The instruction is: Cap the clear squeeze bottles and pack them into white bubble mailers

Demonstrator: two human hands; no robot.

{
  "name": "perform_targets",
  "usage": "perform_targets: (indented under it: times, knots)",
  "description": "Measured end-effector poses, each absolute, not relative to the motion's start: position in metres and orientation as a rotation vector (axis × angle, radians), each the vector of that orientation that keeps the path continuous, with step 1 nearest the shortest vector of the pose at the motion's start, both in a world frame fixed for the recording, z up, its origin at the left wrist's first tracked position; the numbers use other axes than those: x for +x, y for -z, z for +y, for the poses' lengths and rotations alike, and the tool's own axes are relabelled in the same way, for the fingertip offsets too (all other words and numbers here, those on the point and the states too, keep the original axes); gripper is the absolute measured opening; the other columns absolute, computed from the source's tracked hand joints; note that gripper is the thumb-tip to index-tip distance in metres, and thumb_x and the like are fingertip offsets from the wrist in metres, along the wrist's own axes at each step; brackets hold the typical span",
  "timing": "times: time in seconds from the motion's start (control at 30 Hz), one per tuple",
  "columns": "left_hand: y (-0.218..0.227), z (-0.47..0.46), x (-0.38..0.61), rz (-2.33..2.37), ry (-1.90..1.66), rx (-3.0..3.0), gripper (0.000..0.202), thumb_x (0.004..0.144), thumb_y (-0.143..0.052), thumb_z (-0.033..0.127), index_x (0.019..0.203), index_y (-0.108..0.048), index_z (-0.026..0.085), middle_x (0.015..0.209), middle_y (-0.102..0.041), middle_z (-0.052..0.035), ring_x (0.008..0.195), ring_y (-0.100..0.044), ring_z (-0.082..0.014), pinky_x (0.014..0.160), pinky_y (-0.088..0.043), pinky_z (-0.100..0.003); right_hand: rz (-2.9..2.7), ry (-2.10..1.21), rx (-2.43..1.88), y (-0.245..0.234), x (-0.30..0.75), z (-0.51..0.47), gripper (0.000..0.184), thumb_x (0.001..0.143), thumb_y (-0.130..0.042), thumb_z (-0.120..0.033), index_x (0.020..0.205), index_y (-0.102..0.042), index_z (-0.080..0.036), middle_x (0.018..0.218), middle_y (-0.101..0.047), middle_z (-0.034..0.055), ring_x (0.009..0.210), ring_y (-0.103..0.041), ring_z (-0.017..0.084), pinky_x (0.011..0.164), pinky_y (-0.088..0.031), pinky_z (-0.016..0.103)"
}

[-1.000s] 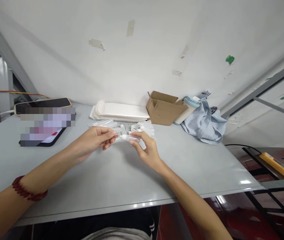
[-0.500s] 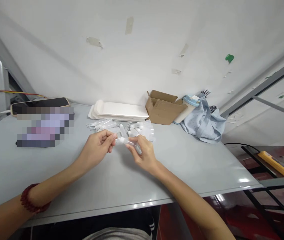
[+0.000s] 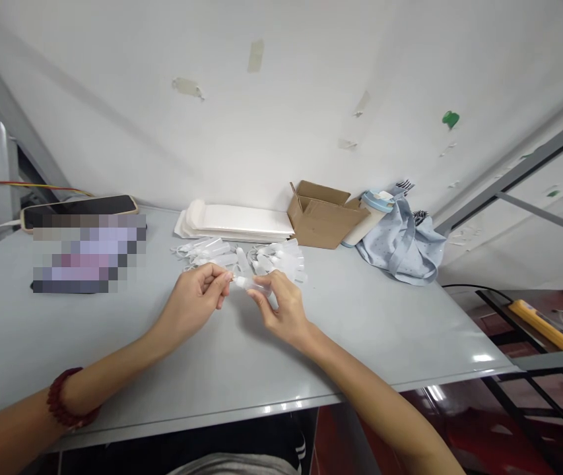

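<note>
In the head view, the right hand (image 3: 284,309) grips a small clear plastic bottle with a white neck (image 3: 250,284), held above a glossy grey table (image 3: 202,369). The left hand (image 3: 196,293) has its fingertips pinched together at the bottle's tip; anything between them is too small to tell. Beyond lie more clear plastic bottles (image 3: 288,252), seemingly unfilled. Behind stand an open-flapped brown cardboard box (image 3: 328,229) and a cream cup with a light-blue lid (image 3: 360,228), their contents hidden.
</note>
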State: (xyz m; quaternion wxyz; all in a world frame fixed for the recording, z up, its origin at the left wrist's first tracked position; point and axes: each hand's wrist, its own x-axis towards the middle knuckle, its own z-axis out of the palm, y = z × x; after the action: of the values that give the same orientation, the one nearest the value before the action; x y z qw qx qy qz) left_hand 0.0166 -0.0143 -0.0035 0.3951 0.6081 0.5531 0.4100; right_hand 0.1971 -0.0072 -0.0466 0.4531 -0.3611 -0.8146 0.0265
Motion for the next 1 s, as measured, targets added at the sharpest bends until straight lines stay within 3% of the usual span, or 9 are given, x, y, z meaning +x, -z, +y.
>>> perform_targets:
  times: [0.23, 0.4, 0.53, 0.7, 0.87, 1.0]
  knots:
    - [0.004, -0.003, 0.007, 1.432, -0.944, 1.714, 0.033, 0.081, -0.049, 0.048, 0.062, -0.052, 0.021, 0.047, -0.051, 0.0031, 0.044, -0.048, -0.0131, 0.046, -0.037, -0.024, -2.028, -0.105, -0.888, 0.050, 0.196, 0.000, 0.016, 0.097, -0.050, -0.030, 0.102, -0.058, -0.018, 0.082, -0.065, 0.0064, 0.075, -0.060, 0.019, 0.066, -0.048, 0.032]
    - [-0.007, 0.017, -0.017, 1.305, -0.543, 1.889, 0.033, 0.075, -0.055, 0.051, 0.065, -0.060, 0.020, 0.056, -0.061, -0.0001, 0.050, -0.055, -0.0155, 0.052, -0.041, -0.026, -2.150, -0.136, -0.889, 0.054, 0.195, 0.012, 0.023, 0.099, -0.047, -0.035, 0.108, -0.060, -0.017, 0.088, -0.066, 0.0082, 0.083, -0.060, 0.021, 0.074, -0.049, 0.034]
    - [-0.017, 0.023, -0.030, 1.269, -0.420, 1.951, 0.030, 0.072, -0.058, 0.049, 0.060, -0.061, 0.021, 0.051, -0.057, 0.0010, 0.050, -0.053, -0.0158, 0.052, -0.038, -0.025, -2.303, -0.043, -0.988, 0.051, 0.193, 0.017, 0.039, 0.097, -0.051, -0.042, 0.121, -0.056, -0.013, 0.108, -0.067, 0.0145, 0.101, -0.058, 0.026, 0.086, -0.047, 0.039]
    - [-0.013, 0.030, -0.038, 1.433, -0.463, 1.977, 0.028, 0.070, -0.059, 0.047, 0.058, -0.063, 0.023, 0.051, -0.060, -0.0004, 0.049, -0.051, -0.0171, 0.050, -0.035, -0.026, -2.513, 0.146, -1.243, 0.045, 0.190, 0.016, 0.067, 0.093, -0.048, -0.058, 0.142, -0.044, -0.013, 0.145, -0.048, 0.0192, 0.134, -0.037, 0.036, 0.107, -0.031, 0.058]
    - [0.002, 0.034, -0.044, 1.597, -0.431, 2.144, 0.028, 0.073, -0.060, 0.043, 0.054, -0.061, 0.023, 0.054, -0.063, -0.0034, 0.054, -0.055, -0.0205, 0.052, -0.032, -0.028, -2.627, 0.094, -1.377, 0.049, 0.190, 0.016, 0.078, 0.091, -0.041, -0.066, 0.151, -0.032, -0.016, 0.146, -0.047, 0.0175, 0.139, -0.031, 0.039, 0.109, -0.023, 0.066]
    - [0.008, 0.032, -0.042, 1.704, -0.348, 2.234, 0.030, 0.077, -0.057, 0.043, 0.056, -0.062, 0.022, 0.059, -0.065, -0.0058, 0.057, -0.056, -0.0229, 0.053, -0.028, -0.029, -2.636, 0.073, -1.387, 0.051, 0.190, 0.018, 0.074, 0.092, -0.038, -0.066, 0.147, -0.038, -0.016, 0.143, -0.050, 0.0164, 0.140, -0.030, 0.040, 0.110, -0.022, 0.067]
